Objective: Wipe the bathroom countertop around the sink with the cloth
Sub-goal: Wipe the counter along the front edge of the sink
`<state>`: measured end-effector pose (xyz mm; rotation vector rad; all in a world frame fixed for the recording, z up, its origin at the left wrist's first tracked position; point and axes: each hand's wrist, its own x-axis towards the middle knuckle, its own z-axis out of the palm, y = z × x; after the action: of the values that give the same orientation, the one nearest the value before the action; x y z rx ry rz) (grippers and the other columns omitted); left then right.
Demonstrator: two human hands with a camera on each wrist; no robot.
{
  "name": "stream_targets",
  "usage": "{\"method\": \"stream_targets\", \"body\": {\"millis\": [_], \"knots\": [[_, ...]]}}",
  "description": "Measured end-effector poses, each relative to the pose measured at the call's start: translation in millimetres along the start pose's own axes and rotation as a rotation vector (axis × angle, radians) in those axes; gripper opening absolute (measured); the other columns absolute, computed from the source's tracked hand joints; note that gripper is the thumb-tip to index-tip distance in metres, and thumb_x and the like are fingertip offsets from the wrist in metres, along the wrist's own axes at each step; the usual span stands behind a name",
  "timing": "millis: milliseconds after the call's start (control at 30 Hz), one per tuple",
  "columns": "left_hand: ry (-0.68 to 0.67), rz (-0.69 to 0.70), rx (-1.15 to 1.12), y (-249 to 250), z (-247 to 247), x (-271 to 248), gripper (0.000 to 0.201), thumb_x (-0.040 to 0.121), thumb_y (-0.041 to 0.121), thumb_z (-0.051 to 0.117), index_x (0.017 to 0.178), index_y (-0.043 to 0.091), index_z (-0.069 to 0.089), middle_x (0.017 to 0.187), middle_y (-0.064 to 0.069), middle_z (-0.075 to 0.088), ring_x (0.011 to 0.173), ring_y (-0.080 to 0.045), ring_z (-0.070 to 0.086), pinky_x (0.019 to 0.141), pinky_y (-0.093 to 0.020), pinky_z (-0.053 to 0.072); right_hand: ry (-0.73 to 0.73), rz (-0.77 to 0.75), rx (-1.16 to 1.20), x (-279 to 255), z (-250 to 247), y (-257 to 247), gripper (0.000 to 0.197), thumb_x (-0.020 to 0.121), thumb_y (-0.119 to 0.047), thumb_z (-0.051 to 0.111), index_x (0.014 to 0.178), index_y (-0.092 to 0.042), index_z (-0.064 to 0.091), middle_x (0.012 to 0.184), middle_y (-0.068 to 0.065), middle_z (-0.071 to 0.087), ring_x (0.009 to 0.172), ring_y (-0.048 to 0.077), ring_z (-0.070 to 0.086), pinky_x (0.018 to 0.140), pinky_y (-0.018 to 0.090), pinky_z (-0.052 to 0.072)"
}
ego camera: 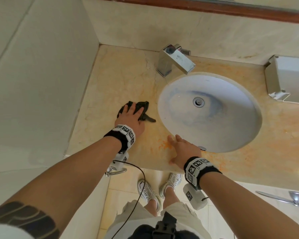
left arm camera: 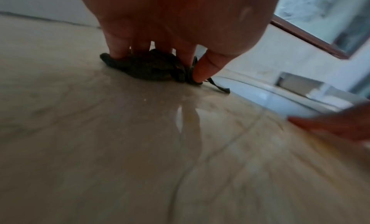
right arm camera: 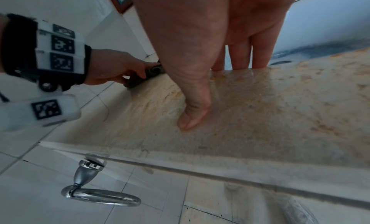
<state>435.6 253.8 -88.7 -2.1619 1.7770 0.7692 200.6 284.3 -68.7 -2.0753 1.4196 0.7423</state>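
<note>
The left hand presses the bunched cloth onto the desk left of the sink, the right hand lies flat at the sink's front, where orange stains remain, so much seems left.

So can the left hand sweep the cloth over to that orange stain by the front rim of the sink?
Probably yes: the left hand presses the cloth close by, with bare countertop between, but the right hand rests beside the orange stain.
</note>
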Motion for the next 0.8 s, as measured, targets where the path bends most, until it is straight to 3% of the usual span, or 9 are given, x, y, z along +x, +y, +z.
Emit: {"method": "stream_targets", "body": {"millis": [233, 400, 533, 700, 800], "knots": [[-0.072, 0.241, 0.176, 2, 51, -97, 0.065, 0.095, 0.044, 0.030, 0.155, 0.037, 0.009, 0.164, 0.001, -0.008, 0.150, -0.028, -0.003, 0.122, -0.048, 0.011, 0.032, -0.012, 0.022, -2, 2, 2, 0.100, 0.079, -0.042, 0.073, 0.153, -0.039, 0.006, 0.162, -0.002, 0.010, 0.141, 0.022, 0.032, 0.099, 0.043, 0.048], [-0.147, 0.312, 0.155, -13, 73, -141, 0.064, 0.092, 0.040, 0.030, 0.154, 0.039, 0.012, 0.164, 0.003, -0.009, 0.151, -0.026, -0.005, 0.122, -0.047, 0.007, 0.029, -0.019, 0.016, -2, 3, 2, 0.099, 0.079, -0.042, 0.074, 0.152, -0.038, 0.007, 0.162, -0.001, 0.011, 0.139, 0.023, 0.034, 0.097, 0.043, 0.050], [-0.081, 0.264, 0.144, -20, 66, -113, 0.063, 0.090, 0.042, 0.016, 0.153, 0.040, 0.018, 0.165, 0.002, 0.001, 0.151, -0.026, 0.004, 0.121, -0.048, 0.015, 0.027, -0.012, 0.017, 1, 4, 2, 0.100, 0.078, -0.041, 0.074, 0.152, -0.038, 0.006, 0.162, -0.002, 0.011, 0.139, 0.023, 0.035, 0.095, 0.043, 0.051], [0.046, 0.066, 0.041, -25, 23, -28, 0.057, 0.098, 0.040, 0.030, 0.154, 0.040, 0.020, 0.165, 0.004, 0.003, 0.150, -0.026, 0.006, 0.121, -0.045, 0.016, 0.011, -0.004, 0.006, 1, 2, 2, 0.098, 0.078, -0.041, 0.074, 0.151, -0.037, 0.009, 0.161, -0.001, 0.013, 0.137, 0.023, 0.037, 0.092, 0.042, 0.052], [0.052, 0.016, -0.004, -18, 3, 5, 0.058, 0.097, 0.041, 0.033, 0.153, 0.042, 0.019, 0.165, 0.006, 0.001, 0.151, -0.025, 0.004, 0.122, -0.046, 0.016, 0.004, -0.002, 0.006, 2, 2, 1, 0.100, 0.078, -0.041, 0.074, 0.152, -0.037, 0.007, 0.161, -0.002, 0.012, 0.138, 0.023, 0.035, 0.094, 0.043, 0.051]]}}
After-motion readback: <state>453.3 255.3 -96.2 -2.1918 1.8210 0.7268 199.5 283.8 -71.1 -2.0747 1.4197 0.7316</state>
